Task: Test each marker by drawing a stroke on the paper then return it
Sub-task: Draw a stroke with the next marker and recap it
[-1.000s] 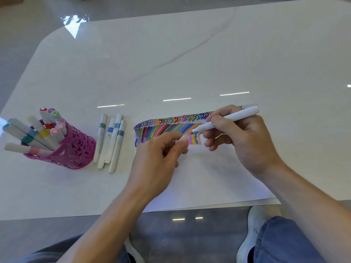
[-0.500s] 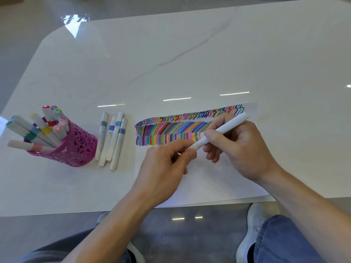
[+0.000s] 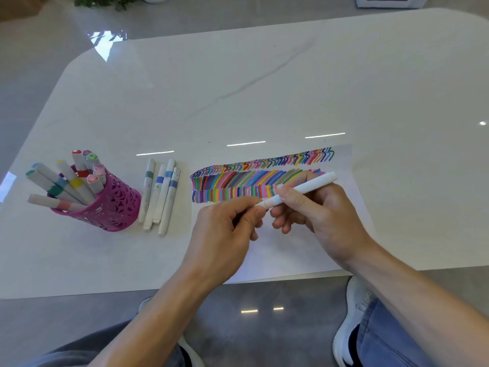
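Observation:
My right hand (image 3: 317, 207) grips a white marker (image 3: 309, 186) with a pale pink band, held slanted above the white paper (image 3: 304, 250). My left hand (image 3: 225, 234) pinches the marker's cap end (image 3: 260, 205) between thumb and fingers. The paper carries rows of coloured strokes (image 3: 251, 181) along its far edge, just beyond both hands. A pink perforated cup (image 3: 113, 207) at the left holds several markers. Several white markers with green and blue bands (image 3: 160, 194) lie side by side between the cup and the paper.
The white marble table (image 3: 264, 88) stretches far behind the paper. Its near edge runs just below my wrists. My knees and white shoes (image 3: 354, 321) show under it over a grey floor. A plant and a white object stand beyond the far edge.
Both hands drifted down the paper, nearer to me. My left hand's cap met the marker's tip, and the marker now reads as one capped piece.

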